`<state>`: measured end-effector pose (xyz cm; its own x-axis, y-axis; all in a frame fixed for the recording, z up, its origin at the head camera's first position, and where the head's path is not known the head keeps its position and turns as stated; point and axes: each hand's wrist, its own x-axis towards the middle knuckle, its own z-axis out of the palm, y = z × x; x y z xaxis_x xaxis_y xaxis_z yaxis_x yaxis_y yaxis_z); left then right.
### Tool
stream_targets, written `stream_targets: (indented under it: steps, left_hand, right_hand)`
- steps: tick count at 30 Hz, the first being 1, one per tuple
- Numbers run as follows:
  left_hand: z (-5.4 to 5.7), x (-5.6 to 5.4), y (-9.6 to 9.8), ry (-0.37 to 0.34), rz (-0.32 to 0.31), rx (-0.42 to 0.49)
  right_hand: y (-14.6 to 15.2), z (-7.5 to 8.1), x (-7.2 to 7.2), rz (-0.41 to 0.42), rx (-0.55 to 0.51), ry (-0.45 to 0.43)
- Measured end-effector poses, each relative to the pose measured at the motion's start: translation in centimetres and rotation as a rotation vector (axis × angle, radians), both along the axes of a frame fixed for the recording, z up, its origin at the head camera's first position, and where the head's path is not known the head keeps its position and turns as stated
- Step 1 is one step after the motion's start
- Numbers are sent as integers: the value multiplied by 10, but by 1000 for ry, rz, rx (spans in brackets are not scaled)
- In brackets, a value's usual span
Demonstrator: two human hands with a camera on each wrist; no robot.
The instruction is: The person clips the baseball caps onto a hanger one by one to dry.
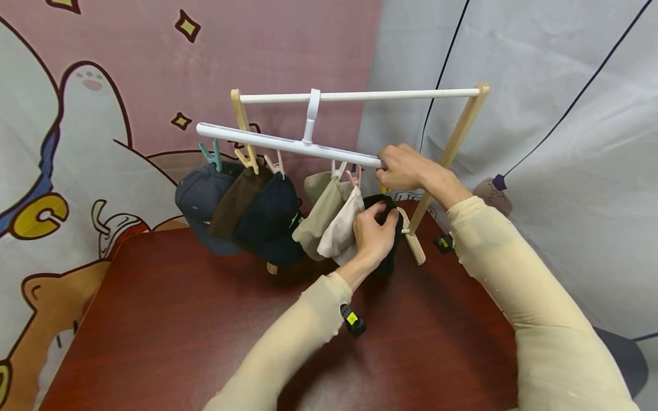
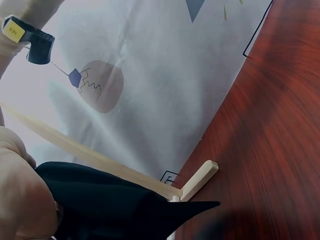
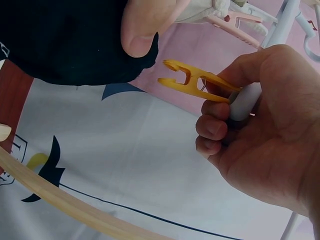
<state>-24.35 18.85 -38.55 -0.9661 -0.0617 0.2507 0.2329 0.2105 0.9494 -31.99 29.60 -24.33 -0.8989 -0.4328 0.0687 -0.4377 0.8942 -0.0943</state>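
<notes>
My left hand (image 1: 375, 234) pinches a black cap (image 1: 385, 262) between thumb and fingers, under the right end of a white hanger bar (image 1: 288, 144). In the right wrist view, my right hand (image 3: 280, 120) curls round the bar's end and squeezes the handles of a yellow clothespin (image 3: 192, 82). The pin's prongs point at the cap's edge and stand a little apart from it; no cloth lies between them. Beside the black cap, a white cap (image 1: 341, 225) hangs from a pink clothespin (image 1: 354, 176), and a beige cap (image 1: 324, 217) from a white one.
Further left along the bar hang a navy cap (image 1: 269, 217), a brown cap (image 1: 239, 202) and a grey-blue cap (image 1: 203, 194). The bar's hook is over the white rail (image 1: 401, 95) of a wooden rack (image 1: 457, 137) on the reddish-brown table (image 1: 205, 331). Printed cloth walls stand behind.
</notes>
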Motion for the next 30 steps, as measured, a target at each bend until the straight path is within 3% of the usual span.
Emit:
stream_targets:
  steps: [10,30]
  left_hand:
    - [-1,-9,1,69,46,5]
    - [4,-11,8,143,86,-19]
  right_hand:
    - [1,0,-1,5,4,-9]
    - [-1,4,-1,-5,12,-44]
